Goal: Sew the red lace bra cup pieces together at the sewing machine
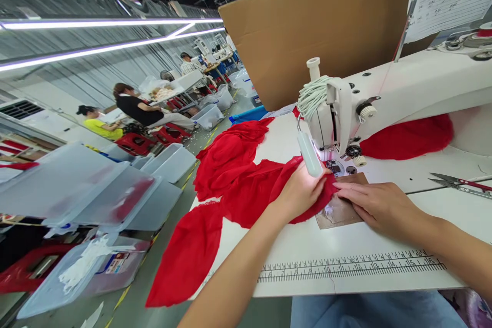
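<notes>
Red fabric (251, 192) lies gathered across the white sewing machine table, one end under the presser foot (335, 167). My left hand (302, 190) is closed on this fabric just left of the foot, its fingertips partly hidden by a pale lamp handle (309, 155). At the fabric's right edge, my right hand (378, 210) holds it with fingertips pressed together, over a brownish plate (344, 210). The white sewing machine (415, 87) stands above, with red thread running down to it.
Thread snips (461, 183) lie at the right. Another red piece (411, 137) sits under the machine arm. A printed ruler (346, 266) runs along the front edge. Cardboard (326, 25) stands behind. Plastic bins (111, 195) and seated co-workers (140, 105) are at the left.
</notes>
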`<state>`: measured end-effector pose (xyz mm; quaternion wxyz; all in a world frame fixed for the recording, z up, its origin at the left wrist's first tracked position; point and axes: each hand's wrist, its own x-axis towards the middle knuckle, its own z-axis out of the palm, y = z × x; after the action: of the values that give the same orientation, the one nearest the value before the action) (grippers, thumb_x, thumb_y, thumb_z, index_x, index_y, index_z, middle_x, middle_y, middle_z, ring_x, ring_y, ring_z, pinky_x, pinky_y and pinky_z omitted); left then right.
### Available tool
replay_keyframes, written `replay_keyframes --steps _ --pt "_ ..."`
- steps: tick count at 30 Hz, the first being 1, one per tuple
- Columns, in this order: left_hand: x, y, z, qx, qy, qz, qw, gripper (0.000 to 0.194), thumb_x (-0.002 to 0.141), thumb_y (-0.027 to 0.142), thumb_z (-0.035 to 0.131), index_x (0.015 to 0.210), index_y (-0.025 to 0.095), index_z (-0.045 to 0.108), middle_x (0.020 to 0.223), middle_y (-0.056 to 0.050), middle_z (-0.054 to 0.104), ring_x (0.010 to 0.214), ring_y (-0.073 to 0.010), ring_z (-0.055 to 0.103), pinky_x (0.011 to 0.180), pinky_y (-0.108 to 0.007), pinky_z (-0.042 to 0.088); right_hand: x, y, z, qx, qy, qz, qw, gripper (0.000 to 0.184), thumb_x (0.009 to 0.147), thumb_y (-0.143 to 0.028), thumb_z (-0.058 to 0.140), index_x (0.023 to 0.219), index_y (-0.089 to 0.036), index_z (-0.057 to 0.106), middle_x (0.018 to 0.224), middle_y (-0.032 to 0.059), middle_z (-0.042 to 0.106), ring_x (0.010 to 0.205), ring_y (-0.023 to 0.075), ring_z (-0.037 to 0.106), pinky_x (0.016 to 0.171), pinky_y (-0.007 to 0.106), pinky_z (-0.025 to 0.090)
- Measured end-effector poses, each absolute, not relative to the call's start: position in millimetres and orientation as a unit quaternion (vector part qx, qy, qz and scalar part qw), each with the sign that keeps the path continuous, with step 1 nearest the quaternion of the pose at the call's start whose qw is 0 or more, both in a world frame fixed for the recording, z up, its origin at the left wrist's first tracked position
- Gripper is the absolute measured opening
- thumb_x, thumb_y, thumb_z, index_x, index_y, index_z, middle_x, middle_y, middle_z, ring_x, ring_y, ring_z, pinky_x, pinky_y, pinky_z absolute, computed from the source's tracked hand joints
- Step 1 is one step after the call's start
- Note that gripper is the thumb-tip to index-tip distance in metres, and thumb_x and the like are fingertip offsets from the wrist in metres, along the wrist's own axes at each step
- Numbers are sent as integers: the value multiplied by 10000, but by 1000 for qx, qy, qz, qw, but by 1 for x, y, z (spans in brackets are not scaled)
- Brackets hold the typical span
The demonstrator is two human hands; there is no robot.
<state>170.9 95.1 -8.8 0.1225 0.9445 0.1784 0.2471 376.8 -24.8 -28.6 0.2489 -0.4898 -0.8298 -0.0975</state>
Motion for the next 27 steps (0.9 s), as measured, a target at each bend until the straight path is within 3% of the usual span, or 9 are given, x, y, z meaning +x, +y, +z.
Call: replay_keyframes --steps 6,12,21,27 --pt "174 81 -10 933 211 190 222 27 938 192 653 959 183 640 957 -55 665 858 -189 641 723 -292 544 382 -29 -23 -521 -792 -114 298 330 950 -64 363 957 -223 652 1171 21 780 848 198 783 556 302 574" --pt "174 82 -19 930 236 195 204 120 951 118 569 869 176 634 890 -48 639 766 -161 600 676 -264 492 384 -32 -25 -495 -806 -109 306 305 942 -55 394 927 -226 646 1131 10 791 787 181 779 551 292 564" --pt "174 79 -17 925 244 204 207 126 961 189 586 846 173 635 876 -50 643 733 -160 587 646 -261 479 381 -33 -25 -485 -826 -92 271 369 953 -53 378 1012 -246 687 1152 4 785 825 189 778 561 307 553" --pt "173 78 -12 916 245 208 241 185 974 144 516 819 177 612 849 -39 621 746 -157 587 680 -266 491 380 -33 -27 -496 -815 -116 275 306 966 -82 428 962 -234 693 1220 28 761 658 164 726 538 311 511"
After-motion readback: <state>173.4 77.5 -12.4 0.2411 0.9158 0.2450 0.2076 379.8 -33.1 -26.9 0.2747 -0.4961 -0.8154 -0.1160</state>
